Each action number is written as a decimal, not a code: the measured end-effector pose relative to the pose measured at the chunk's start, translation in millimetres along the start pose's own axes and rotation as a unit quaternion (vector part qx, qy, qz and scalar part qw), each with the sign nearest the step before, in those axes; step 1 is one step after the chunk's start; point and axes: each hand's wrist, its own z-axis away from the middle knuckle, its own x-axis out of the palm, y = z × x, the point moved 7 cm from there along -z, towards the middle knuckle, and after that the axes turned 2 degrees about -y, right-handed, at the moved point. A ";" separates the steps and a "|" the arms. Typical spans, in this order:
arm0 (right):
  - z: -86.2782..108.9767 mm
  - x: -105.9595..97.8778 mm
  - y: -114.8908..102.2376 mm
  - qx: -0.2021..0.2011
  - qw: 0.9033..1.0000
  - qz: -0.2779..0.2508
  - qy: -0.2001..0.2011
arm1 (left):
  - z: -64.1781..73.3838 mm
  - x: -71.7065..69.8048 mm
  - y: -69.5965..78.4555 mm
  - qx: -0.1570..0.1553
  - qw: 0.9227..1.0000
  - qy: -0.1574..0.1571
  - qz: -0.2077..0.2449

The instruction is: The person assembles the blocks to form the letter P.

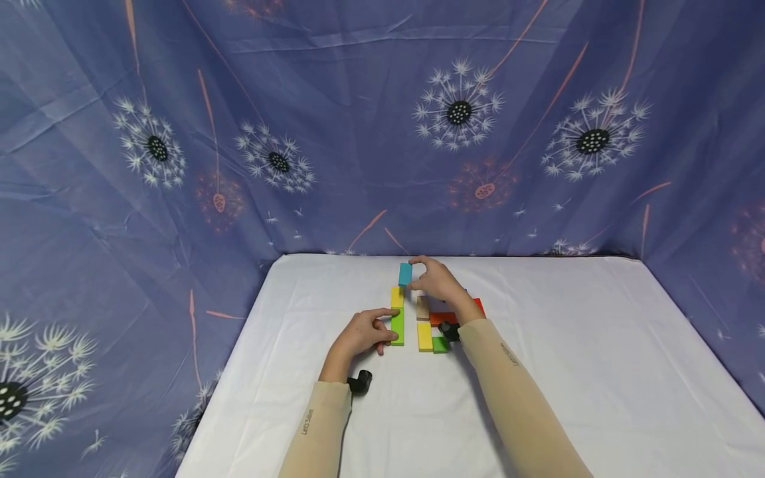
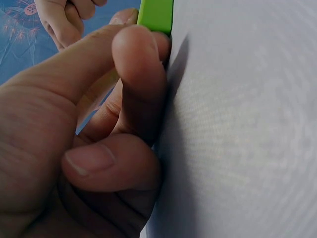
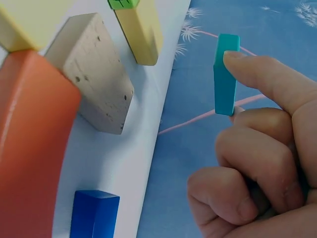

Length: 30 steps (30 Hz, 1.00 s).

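In the head view my right hand (image 1: 438,280) pinches a teal block (image 1: 405,274) between thumb and index finger. The right wrist view shows that teal block (image 3: 225,79) held up off the white cloth, the other fingers curled below it. My left hand (image 1: 360,334) grips a long light-green block (image 1: 397,328), with index finger and thumb at its left side and ends. A yellow block (image 1: 397,297) lines up with the green block's far end. Only one end of the green block (image 2: 156,16) appears in the left wrist view, past the fingers.
Right of the green block lie a bare wooden block (image 1: 422,308), another yellow block (image 1: 424,337), a small dark-green block (image 1: 441,344) and a red block (image 1: 442,319). A blue block (image 3: 94,213) sits near them. White cloth (image 1: 287,318) covers the table; a dandelion-print curtain (image 1: 358,133) hangs behind.
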 end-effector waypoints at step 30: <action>-37.3 14.2 14.8 0.031 0.999 -0.014 -0.008 | -3.5 0.5 -4.0 -0.004 1.000 0.006 0.002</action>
